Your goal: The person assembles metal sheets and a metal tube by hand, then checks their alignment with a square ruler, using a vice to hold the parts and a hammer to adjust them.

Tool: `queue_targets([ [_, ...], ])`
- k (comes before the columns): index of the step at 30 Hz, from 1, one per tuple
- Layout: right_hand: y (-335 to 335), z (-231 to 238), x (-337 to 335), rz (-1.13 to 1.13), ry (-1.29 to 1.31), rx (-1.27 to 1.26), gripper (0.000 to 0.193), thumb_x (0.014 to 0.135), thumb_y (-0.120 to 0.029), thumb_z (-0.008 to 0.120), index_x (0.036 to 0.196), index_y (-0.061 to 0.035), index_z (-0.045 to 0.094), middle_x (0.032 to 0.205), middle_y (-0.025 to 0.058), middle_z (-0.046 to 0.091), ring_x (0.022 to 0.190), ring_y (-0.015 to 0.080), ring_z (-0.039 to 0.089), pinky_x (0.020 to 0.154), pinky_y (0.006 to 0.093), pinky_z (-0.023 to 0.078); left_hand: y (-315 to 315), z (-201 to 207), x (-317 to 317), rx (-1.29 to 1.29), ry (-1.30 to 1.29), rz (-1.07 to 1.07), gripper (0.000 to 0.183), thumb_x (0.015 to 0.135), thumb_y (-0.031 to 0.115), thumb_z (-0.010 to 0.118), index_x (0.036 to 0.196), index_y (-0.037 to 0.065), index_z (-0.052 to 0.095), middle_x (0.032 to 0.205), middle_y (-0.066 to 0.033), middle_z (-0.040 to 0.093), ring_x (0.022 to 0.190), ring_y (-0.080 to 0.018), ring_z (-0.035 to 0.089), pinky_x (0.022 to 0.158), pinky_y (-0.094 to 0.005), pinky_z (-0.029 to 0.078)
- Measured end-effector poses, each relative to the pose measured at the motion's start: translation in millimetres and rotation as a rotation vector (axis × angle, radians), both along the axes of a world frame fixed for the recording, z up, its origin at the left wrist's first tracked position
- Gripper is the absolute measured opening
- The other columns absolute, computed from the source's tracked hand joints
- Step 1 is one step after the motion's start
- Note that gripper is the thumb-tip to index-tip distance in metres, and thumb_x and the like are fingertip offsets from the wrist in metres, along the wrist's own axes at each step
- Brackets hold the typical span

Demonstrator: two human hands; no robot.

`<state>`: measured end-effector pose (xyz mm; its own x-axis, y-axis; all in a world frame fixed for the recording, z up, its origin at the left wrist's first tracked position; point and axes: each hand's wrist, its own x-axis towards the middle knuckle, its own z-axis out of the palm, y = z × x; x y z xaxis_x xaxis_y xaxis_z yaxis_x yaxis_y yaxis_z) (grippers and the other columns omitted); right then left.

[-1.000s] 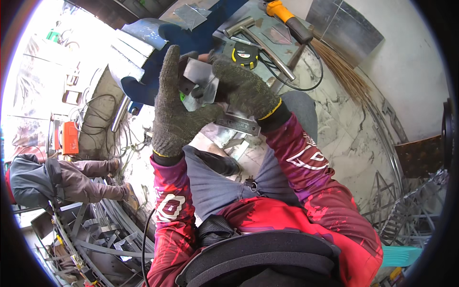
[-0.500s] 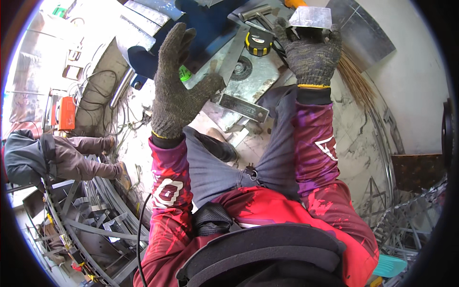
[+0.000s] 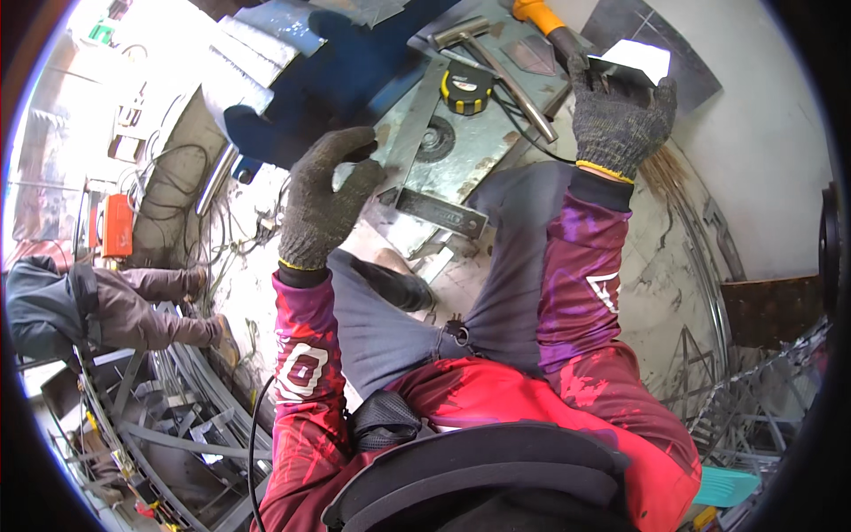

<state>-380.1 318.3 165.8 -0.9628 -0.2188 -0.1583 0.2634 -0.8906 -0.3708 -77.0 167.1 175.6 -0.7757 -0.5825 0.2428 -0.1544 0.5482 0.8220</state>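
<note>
Both hands wear dark knitted gloves. My right hand point(image 3: 623, 122) grips a small bent piece of sheet metal point(image 3: 643, 58), held at the far right beside an orange-and-black power tool point(image 3: 542, 18). Fingers curved and thumb apart, my left hand point(image 3: 326, 197) is empty, left of a steel square point(image 3: 439, 211). The square lies on a metal-topped work surface point(image 3: 479, 164), its long blade running away from me. A black abrasive disc point(image 3: 435, 140), a yellow-and-black tape measure point(image 3: 466, 88) and a hammer point(image 3: 510, 75) rest there too.
Blue metal stock point(image 3: 310, 93) stands at the far left of the work surface. Cables point(image 3: 182, 182) lie on the floor near an orange box point(image 3: 118, 226). A person point(image 3: 106, 297) is at the left, by metal strips point(image 3: 191, 399). A broom point(image 3: 669, 182) lies at the right.
My right hand has shifted right with the sheet metal piece, uncovering the hammer and more of the power tool. My left hand has come lower, and its raised fingers are now curled.
</note>
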Motion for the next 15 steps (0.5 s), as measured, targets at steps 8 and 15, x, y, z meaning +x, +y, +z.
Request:
queue_targets([
  [8, -15.2, -4.9, 4.1, -0.034, -0.089, 0.077, 0.047, 0.086, -0.046, 0.067, 0.105, -0.005, 0.057, 0.107, 0.014, 0.053, 0.109, 0.0386, 0.049, 0.103, 0.0687, 0.041, -7.1, -17.1, -81.2, -0.109, -0.339, -0.016, 0.038, 0.086, 0.018, 0.075, 0.119, 0.003, 0.066, 0.115, -0.0156, 0.069, 0.108, -0.0286, 0.067, 0.096, -0.0402, 0.052],
  [15, -7.5, -7.8, 1.6, 0.075, 0.005, -0.002, 0.049, 0.085, -0.044, 0.069, 0.114, -0.0064, 0.057, 0.112, 0.0146, 0.053, 0.108, 0.0391, 0.05, 0.101, 0.0658, 0.044, 41.1, -54.7, -26.6, -0.636, -0.524, -0.325, 0.073, 0.062, 0.029, 0.086, 0.129, 0.011, 0.061, 0.144, -0.0176, 0.049, 0.128, -0.0456, 0.049, 0.104, -0.0561, 0.044],
])
